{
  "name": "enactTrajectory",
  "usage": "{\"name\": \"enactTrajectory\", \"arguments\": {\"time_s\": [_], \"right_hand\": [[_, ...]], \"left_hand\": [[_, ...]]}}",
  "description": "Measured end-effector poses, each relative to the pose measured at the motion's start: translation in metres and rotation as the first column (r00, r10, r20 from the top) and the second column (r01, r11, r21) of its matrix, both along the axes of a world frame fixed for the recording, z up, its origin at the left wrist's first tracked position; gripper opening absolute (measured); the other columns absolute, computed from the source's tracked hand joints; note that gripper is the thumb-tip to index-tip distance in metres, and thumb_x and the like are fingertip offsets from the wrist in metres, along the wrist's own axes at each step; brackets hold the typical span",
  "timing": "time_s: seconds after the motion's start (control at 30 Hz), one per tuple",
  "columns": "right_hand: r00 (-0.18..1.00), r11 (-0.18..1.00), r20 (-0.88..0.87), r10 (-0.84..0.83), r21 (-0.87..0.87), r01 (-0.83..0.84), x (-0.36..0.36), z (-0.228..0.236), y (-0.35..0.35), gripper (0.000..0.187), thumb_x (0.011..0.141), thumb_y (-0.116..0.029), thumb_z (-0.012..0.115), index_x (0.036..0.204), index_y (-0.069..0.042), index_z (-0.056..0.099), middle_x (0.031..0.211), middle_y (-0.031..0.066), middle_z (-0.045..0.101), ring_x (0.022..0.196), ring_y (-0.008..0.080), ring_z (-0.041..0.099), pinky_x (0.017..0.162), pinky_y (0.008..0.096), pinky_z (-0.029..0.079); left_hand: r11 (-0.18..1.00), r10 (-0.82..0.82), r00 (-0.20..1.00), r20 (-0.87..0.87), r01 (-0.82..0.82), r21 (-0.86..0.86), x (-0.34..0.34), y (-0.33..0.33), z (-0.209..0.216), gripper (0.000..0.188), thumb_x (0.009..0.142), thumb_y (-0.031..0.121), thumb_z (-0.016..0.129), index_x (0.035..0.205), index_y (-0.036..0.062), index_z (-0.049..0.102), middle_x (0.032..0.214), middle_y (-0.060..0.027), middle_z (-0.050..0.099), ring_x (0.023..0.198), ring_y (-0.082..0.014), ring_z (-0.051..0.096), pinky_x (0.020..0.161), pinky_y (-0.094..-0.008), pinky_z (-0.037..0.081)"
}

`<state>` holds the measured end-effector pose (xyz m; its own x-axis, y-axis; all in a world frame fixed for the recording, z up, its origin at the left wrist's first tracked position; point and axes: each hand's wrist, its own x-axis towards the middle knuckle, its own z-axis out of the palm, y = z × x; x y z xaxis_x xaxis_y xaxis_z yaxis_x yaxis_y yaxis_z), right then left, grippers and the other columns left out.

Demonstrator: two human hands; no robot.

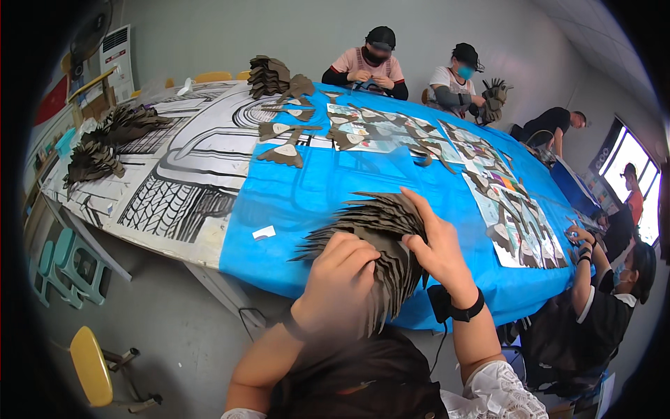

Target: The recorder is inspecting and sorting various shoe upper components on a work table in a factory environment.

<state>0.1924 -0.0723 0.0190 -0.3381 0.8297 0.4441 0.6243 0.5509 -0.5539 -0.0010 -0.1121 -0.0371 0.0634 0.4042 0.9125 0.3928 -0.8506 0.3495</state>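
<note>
In front of me, over the near edge of the blue table cover, I hold a thick stack of dark grey-brown cut pieces [363, 223]. Its layers are thin and fanned, with pointed ends at the left and below. My right hand [443, 251] grips the stack's right side, thumb in front and the fingers mostly hidden behind. My left hand [342, 269] is closed in a pinch at the stack's front, fingertips among the layers. Whether it has separated a single piece I cannot make out. A small white paper label [264, 232] lies left of the stack.
Flat brown pieces with pale patches [283, 150] lie on the blue cover [335, 167]; more rest on printed sheets [513, 237]. Brown stacks [269, 77] stand farther off. Several co-workers [377, 63] sit around the table. A yellow chair [91, 366] and green stools [77, 265] stand at left.
</note>
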Motion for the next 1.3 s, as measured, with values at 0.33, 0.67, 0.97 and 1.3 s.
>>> {"name": "enactTrajectory", "arguments": {"time_s": [0.33,0.67,0.97,1.3], "right_hand": [[0.998,0.999,-0.053,0.036,-0.006,-0.036,0.004,0.001,0.007,0.066,0.075,-0.013,0.055,0.14,-0.016,0.043,0.106,0.0268,0.064,0.092,0.0466,0.062,0.081,0.0466,0.049],[0.998,0.997,0.053,0.024,0.068,-0.028,0.004,-0.004,0.005,0.065,0.078,-0.019,0.062,0.141,-0.017,0.045,0.132,0.0243,0.054,0.124,0.0412,0.05,0.097,0.0442,0.045],[0.995,0.997,0.097,-0.013,0.078,0.006,0.001,-0.009,0.001,0.07,0.076,-0.028,0.068,0.141,-0.02,0.044,0.142,0.0276,0.043,0.128,0.045,0.044,0.104,0.0458,0.041],[0.999,1.0,0.044,-0.016,0.009,0.016,0.006,-0.011,0.005,0.063,0.079,-0.026,0.062,0.139,-0.018,0.046,0.143,0.0268,0.043,0.129,0.0462,0.043,0.106,0.0457,0.038]], "left_hand": [[0.999,0.038,0.999,-0.01,-0.038,-0.029,0.002,-0.001,0.0,0.026,0.071,-0.007,0.062,0.096,-0.0004,0.067,0.092,-0.0114,0.062,0.083,-0.0283,0.057,0.071,-0.0352,0.048],[0.985,-0.011,0.977,-0.211,-0.025,-0.169,-0.002,0.0,0.016,0.041,0.073,-0.006,0.056,0.114,-0.0025,0.061,0.081,-0.0129,0.059,0.078,-0.0292,0.053,0.07,-0.038,0.046],[0.997,0.044,0.999,-0.008,-0.045,-0.059,0.005,-0.001,0.003,0.029,0.073,-0.007,0.057,0.099,0.0003,0.068,0.084,-0.0114,0.061,0.08,-0.0273,0.055,0.069,-0.0353,0.047],[0.998,0.047,0.997,-0.065,-0.049,-0.037,0.004,0.0,0.002,0.022,0.074,-0.003,0.061,0.094,0.0014,0.068,0.081,-0.0085,0.059,0.073,-0.0257,0.054,0.064,-0.0354,0.044]]}}
